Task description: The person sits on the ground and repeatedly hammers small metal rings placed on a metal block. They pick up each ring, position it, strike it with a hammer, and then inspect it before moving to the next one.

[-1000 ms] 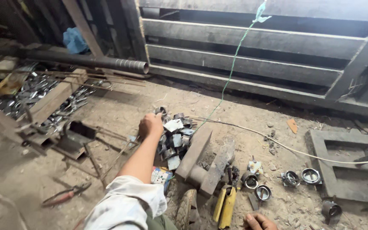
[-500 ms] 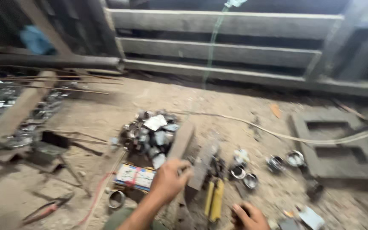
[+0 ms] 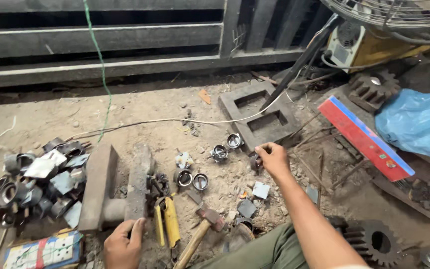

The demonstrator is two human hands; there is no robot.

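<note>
My right hand (image 3: 273, 159) reaches out over the dirt floor, and its fingertips pinch a small dark metal ring (image 3: 254, 163) beside a grey block with two rectangular holes (image 3: 245, 115). At the bottom of the view my left hand (image 3: 122, 244) grips the near end of a rusty H-shaped steel block (image 3: 106, 189). Several shiny metal rings (image 3: 191, 179) lie on the ground between the hands, and two more rings (image 3: 226, 146) lie nearer the grey block. A wooden-handled hammer (image 3: 204, 228) and a yellow-handled tool (image 3: 167, 225) lie by my knee.
A heap of rings and cut plates (image 3: 36, 182) lies at the left, with a colourful box (image 3: 43, 251) in front of it. On the right are a red and blue bar (image 3: 365, 138), a blue plastic bag (image 3: 416, 119), a gear (image 3: 375, 242) and a fan (image 3: 399, 12). A white cable (image 3: 175, 121) crosses the floor.
The view has swung to the right. My left hand came back from the heap of parts to the steel block. My right hand moved forward from the bottom edge onto the ring.
</note>
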